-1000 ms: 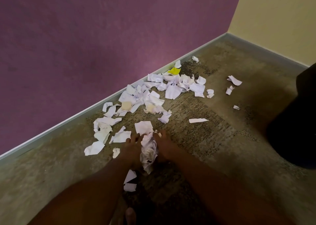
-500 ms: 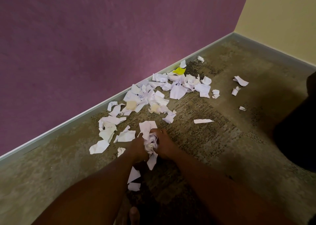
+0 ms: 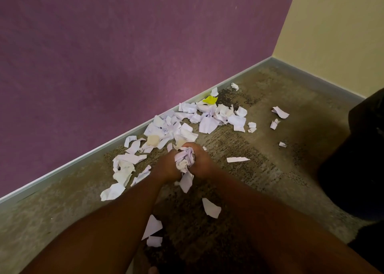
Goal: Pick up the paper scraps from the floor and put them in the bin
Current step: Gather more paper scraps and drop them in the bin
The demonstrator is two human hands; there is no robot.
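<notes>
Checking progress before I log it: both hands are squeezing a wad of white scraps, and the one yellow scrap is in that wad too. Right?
Not quite. Both hands, left hand and right hand, do squeeze the wad of white scraps, but the head view shows the yellow scrap lying on the floor by the purple wall.

At frame centre the left hand (image 3: 166, 166) and right hand (image 3: 202, 163) press a wad (image 3: 184, 159) of white paper between them. Scraps (image 3: 187, 126) litter the floor (image 3: 259, 169) along the purple wall (image 3: 124, 55); a black bin (image 3: 357, 159) stands at the right edge.

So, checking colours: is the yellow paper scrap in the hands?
No, the yellow paper scrap lies by the purple wall.
</notes>
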